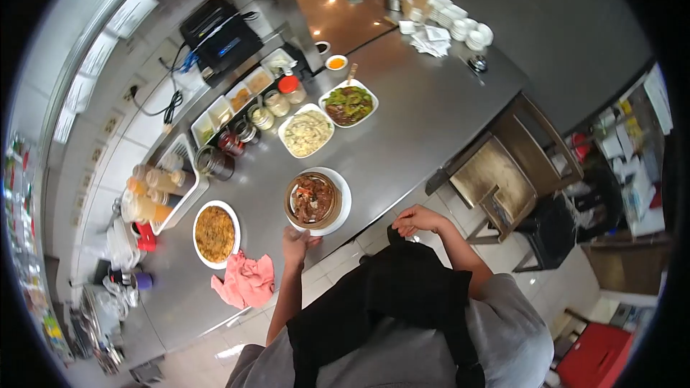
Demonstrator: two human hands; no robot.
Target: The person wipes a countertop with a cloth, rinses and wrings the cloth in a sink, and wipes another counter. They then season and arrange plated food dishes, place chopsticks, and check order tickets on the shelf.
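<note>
We log one steel counter [406,133], one black apron [410,273] pinched in our right hand's [415,220] nearly closed fingers, one white plate [346,205] near the counter edge under one steamer [290,200], our left hand's [294,246] fingers bent at its rim, grip unclear, one oval dish [238,233], two bowls [332,131] beyond, one pink cloth [248,280] beside, one red-lidded jar [291,88].

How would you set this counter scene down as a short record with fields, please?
Left hand: at the plate's near edge; grip unclear
Right hand: curled at the apron
On plate: brown bowl of dark food
Left of plate: oval dish, pink cloth
Beyond plate: pale food, greens
</note>
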